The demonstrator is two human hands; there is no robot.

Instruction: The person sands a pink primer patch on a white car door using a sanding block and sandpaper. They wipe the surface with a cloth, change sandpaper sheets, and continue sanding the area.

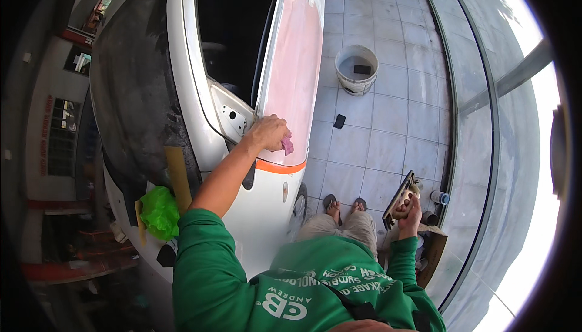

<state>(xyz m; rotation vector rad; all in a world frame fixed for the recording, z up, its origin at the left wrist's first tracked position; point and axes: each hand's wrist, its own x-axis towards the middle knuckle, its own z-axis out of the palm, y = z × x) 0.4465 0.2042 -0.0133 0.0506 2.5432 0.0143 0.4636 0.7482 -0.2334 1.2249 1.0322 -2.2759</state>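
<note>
My left hand [270,132] is closed on a small pink rag [287,144] at the near end of the car door [294,59]. That door panel is coated in pale pink filler or primer, with orange tape [280,167] along its near edge. Off to the right, clear of the car, my right hand [411,214] grips a long, flat hand sander [400,200] with a beige handle. Its working face is turned away to the left and is seen nearly edge-on.
A white bucket [356,83] with a dark block in it stands on the tiled floor [388,120]. Near it lies a small black pad [340,121]. A bottle [440,197] and a cardboard box [431,253] sit by the glass wall. A green plastic bag [159,212] rests on the hood.
</note>
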